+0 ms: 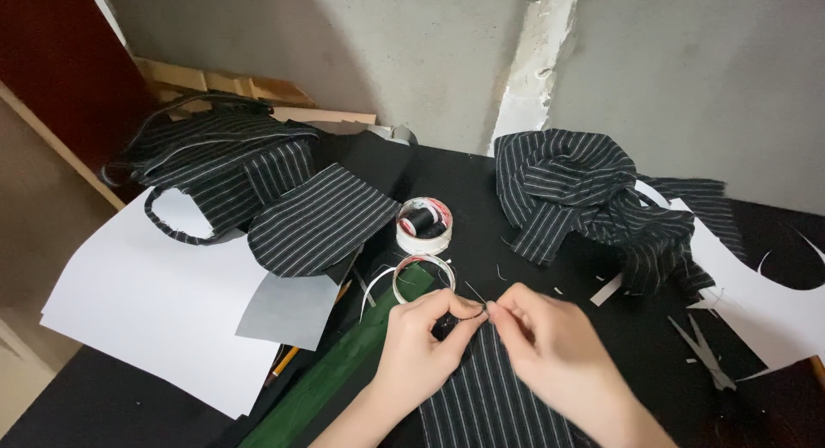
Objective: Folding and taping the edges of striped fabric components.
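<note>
My left hand (423, 341) and my right hand (550, 345) meet fingertip to fingertip over the top edge of a black pinstriped fabric strip (490, 396) that runs toward me. The left fingers pinch the strip's end. The right fingers pinch something very thin, a needle or thread, at that same edge; I cannot tell which. A loose dark thread (474, 291) trails up from the fingertips.
A roll of tape (424, 225) with a black thread spool inside stands behind a clear ring (423, 274). Green fabric (344, 366), white paper sheets (163, 302), striped fabric piles (593, 199) and scissors (705, 353) lie on the black table (636, 328).
</note>
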